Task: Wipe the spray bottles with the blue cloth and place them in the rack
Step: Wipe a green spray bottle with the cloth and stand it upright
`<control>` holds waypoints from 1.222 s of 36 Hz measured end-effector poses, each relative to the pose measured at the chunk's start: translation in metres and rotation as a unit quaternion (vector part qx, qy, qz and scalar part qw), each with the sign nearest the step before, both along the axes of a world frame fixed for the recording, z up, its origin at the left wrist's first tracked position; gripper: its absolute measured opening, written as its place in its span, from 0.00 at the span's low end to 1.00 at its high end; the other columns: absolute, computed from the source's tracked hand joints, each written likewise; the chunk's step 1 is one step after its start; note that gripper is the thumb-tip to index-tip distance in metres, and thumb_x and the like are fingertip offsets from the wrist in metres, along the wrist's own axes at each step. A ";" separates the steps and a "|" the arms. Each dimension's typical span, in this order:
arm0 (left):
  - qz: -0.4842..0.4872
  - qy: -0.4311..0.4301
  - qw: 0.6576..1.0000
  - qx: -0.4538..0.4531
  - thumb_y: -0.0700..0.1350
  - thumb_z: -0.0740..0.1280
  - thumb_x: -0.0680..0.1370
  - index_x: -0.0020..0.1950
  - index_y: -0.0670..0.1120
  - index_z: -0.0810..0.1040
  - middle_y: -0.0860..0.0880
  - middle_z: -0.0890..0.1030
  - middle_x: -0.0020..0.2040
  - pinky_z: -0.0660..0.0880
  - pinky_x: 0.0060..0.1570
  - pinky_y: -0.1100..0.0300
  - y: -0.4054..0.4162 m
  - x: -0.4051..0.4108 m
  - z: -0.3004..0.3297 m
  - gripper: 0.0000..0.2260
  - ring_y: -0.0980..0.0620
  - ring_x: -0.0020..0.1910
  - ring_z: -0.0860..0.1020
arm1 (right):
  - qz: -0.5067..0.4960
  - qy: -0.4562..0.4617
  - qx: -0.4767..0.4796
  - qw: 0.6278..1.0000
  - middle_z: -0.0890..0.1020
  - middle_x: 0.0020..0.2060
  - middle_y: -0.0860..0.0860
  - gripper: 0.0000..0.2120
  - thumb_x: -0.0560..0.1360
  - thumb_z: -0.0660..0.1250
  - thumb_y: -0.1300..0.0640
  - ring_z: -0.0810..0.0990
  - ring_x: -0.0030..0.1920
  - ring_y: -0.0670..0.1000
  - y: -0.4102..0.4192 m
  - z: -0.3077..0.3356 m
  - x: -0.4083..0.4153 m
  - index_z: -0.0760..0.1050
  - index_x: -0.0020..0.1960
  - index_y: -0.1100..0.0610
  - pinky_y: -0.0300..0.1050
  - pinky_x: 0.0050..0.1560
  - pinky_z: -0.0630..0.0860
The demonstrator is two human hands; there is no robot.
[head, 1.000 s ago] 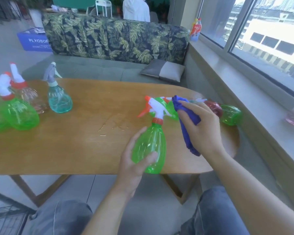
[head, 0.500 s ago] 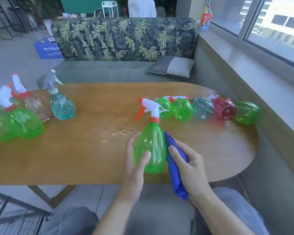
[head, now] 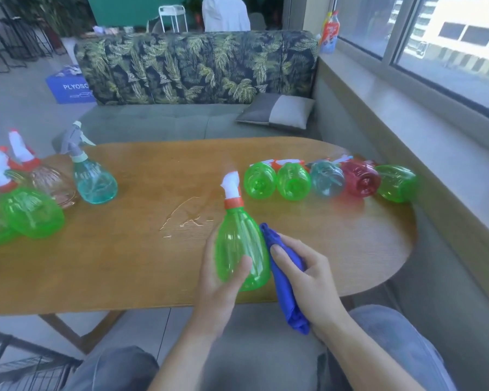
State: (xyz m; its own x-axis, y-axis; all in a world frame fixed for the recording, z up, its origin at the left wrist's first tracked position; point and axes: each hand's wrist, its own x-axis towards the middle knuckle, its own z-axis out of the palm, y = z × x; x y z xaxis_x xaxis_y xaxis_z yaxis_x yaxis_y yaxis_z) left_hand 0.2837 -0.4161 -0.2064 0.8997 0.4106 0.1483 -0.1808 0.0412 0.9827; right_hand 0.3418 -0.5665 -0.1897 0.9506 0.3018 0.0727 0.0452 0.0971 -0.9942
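The wooden surface point(head: 124, 263) has a round end on the right and bare room in the middle, beside a small wet patch point(head: 185, 220). Five bottles point(head: 294, 182) lie in a row at the far right and about four more stand at the left point(head: 93, 182). The left hand point(head: 220, 280) curls its fingers round a see-through green spray bottle point(head: 239, 244) with a white and orange top, near the front edge, while the right hand point(head: 308, 280) pinches the blue cloth point(head: 285, 292) against its side

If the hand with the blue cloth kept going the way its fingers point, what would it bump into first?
The right hand grips the blue cloth, fingers pointing up-left at the green spray bottle held by the left hand. It would likely press into that bottle's side first; the cloth already seems to touch it.
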 end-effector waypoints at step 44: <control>0.036 -0.059 0.997 -0.039 0.54 0.72 0.82 0.78 0.58 0.74 0.70 0.77 0.73 0.71 0.68 0.70 0.000 -0.019 0.001 0.23 0.68 0.75 0.72 | -0.098 -0.338 -0.259 0.899 0.75 0.43 0.39 0.12 0.79 0.74 0.52 0.77 0.42 0.42 0.007 0.022 -0.015 0.85 0.63 0.46 0.39 0.45 0.74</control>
State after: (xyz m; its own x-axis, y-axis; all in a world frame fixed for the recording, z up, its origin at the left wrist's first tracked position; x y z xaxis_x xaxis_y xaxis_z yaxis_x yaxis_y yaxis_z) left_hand 0.2648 -0.4157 -0.2054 0.8457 0.4878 0.2165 -0.2998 0.0986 0.9489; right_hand 0.3267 -0.5599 -0.1678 0.7809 0.2925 0.5519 0.6218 -0.4478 -0.6425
